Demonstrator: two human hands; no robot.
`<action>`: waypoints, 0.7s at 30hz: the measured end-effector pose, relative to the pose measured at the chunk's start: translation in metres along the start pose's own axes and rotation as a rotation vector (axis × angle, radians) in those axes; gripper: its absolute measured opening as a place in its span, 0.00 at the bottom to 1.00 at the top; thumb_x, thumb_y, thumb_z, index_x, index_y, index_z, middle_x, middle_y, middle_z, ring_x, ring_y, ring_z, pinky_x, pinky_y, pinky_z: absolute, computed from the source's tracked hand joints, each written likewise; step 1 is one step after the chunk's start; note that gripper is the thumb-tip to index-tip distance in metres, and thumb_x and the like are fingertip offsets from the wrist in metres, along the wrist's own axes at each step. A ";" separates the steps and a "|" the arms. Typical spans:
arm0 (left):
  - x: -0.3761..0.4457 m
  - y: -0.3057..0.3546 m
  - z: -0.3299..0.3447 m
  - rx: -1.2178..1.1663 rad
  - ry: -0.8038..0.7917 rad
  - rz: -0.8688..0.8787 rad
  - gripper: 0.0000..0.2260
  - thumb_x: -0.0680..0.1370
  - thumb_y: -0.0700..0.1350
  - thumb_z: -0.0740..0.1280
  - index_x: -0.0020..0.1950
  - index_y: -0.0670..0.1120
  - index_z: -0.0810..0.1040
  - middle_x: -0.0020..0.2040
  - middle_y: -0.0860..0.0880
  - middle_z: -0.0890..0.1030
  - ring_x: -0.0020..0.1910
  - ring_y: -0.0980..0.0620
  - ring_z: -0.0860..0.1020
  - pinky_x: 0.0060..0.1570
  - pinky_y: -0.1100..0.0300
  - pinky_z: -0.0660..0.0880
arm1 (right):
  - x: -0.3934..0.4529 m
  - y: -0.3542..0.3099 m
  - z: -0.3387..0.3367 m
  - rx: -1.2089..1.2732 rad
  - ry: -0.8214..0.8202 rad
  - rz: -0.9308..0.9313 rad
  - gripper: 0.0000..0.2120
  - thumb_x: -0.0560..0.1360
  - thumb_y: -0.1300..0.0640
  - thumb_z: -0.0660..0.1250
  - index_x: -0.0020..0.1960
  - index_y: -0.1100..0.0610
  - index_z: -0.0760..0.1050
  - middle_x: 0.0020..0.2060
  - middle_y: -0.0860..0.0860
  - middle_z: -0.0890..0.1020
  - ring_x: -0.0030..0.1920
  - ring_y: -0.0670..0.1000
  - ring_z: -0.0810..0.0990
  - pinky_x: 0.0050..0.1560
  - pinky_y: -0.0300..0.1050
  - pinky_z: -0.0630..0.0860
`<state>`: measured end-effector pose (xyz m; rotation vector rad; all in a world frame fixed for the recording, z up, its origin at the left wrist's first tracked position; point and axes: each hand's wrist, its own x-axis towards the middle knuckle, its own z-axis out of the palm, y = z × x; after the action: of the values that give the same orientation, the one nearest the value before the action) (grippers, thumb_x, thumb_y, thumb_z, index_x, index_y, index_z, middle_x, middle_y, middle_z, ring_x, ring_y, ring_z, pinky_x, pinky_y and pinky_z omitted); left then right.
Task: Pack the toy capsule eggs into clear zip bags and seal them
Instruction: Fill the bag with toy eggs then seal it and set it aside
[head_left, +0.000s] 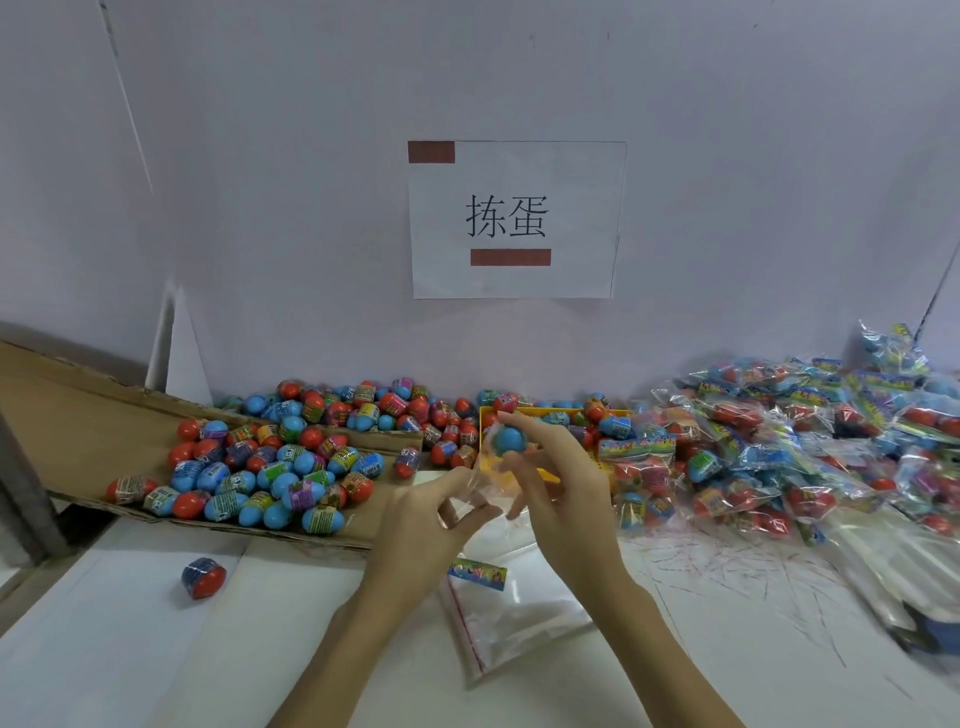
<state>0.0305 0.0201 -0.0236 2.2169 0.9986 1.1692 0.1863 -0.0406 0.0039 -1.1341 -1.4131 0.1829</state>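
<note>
My right hand (550, 467) holds a blue capsule egg (510, 440) between thumb and fingers, above the mouth of a clear zip bag (480, 491). My left hand (431, 512) pinches the edge of that bag. Several loose red and blue eggs (270, 467) lie heaped on a flattened cardboard sheet (78, 415) at the left. A flat clear bag (511, 623) with a colourful header lies on the white table under my arms.
A pile of filled bags (789, 441) covers the right side. A yellow tray (550, 413) stands behind my hands. One red and blue egg (203, 577) lies alone at the left front. A paper sign (514, 218) hangs on the wall.
</note>
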 end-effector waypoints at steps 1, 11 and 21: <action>0.000 0.000 0.000 0.003 0.027 0.011 0.15 0.74 0.61 0.72 0.56 0.55 0.84 0.40 0.66 0.82 0.36 0.55 0.79 0.30 0.66 0.74 | 0.000 0.000 0.001 0.000 0.002 0.002 0.16 0.81 0.57 0.66 0.67 0.48 0.77 0.55 0.46 0.81 0.49 0.47 0.84 0.39 0.37 0.82; -0.001 0.005 -0.009 0.062 0.130 -0.012 0.21 0.73 0.67 0.68 0.59 0.58 0.83 0.43 0.65 0.82 0.37 0.61 0.80 0.35 0.66 0.77 | -0.001 0.001 0.001 0.078 -0.024 0.163 0.08 0.78 0.52 0.71 0.56 0.47 0.76 0.45 0.40 0.85 0.45 0.47 0.85 0.39 0.40 0.82; -0.004 0.017 -0.009 0.051 0.098 -0.008 0.28 0.74 0.63 0.67 0.69 0.51 0.80 0.55 0.54 0.86 0.54 0.55 0.82 0.50 0.59 0.81 | -0.003 0.006 0.006 0.063 -0.128 0.187 0.09 0.79 0.57 0.71 0.59 0.52 0.81 0.48 0.44 0.85 0.48 0.48 0.85 0.43 0.44 0.83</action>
<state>0.0277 0.0067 -0.0097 2.2108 1.0870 1.2730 0.1836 -0.0368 -0.0043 -1.2195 -1.4027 0.4366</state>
